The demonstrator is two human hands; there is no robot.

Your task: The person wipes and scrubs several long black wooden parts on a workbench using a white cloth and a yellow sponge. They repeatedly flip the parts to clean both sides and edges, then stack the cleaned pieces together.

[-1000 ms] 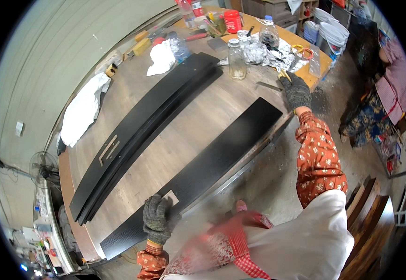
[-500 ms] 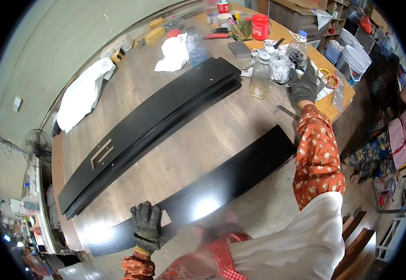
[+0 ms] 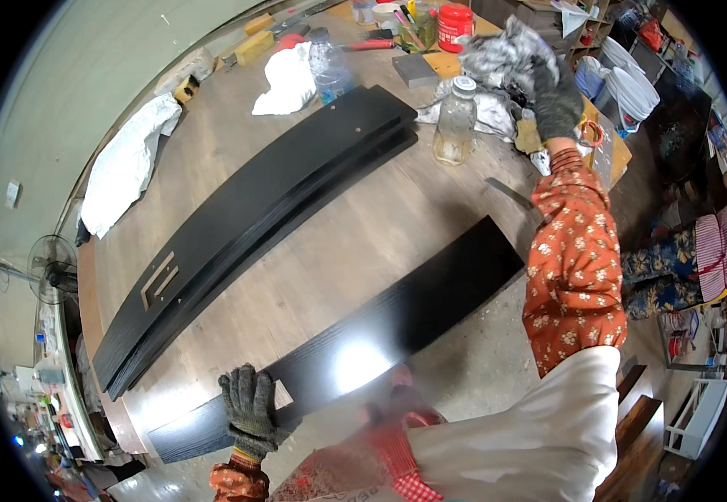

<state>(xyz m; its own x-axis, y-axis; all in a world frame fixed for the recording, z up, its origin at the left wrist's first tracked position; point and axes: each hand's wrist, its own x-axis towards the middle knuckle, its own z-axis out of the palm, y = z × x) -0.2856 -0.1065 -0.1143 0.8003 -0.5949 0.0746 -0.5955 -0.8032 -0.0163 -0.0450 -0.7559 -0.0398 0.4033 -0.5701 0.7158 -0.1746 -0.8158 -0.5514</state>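
My left hand (image 3: 250, 412), in a dark grey knitted glove, lies flat with its fingers stretched out on a long black wood-grained board (image 3: 430, 305) along the table's near edge. Beside its fingers, a small pale rectangle shows on the board. At the far right, my gloved right hand (image 3: 557, 107) is closed on a crumpled rag (image 3: 507, 54), white with black stains. The rag is lifted over a pile of other stained cloths (image 3: 489, 113). Left of that pile stands a capped glass bottle (image 3: 455, 121) with some liquid in it.
A stack of curved black boards (image 3: 255, 213) lies across the table (image 3: 321, 268). Behind are a white cloth (image 3: 286, 79), a plastic bottle (image 3: 328, 71), a grey block (image 3: 414, 70) and a red jar (image 3: 455, 27). Scissors (image 3: 591, 132) lie at the right; another white cloth (image 3: 133, 163), left.
My right hand has picked up the stained rag and moved it up and away from the pile. The left hand stays on the board. The view has shifted slightly.
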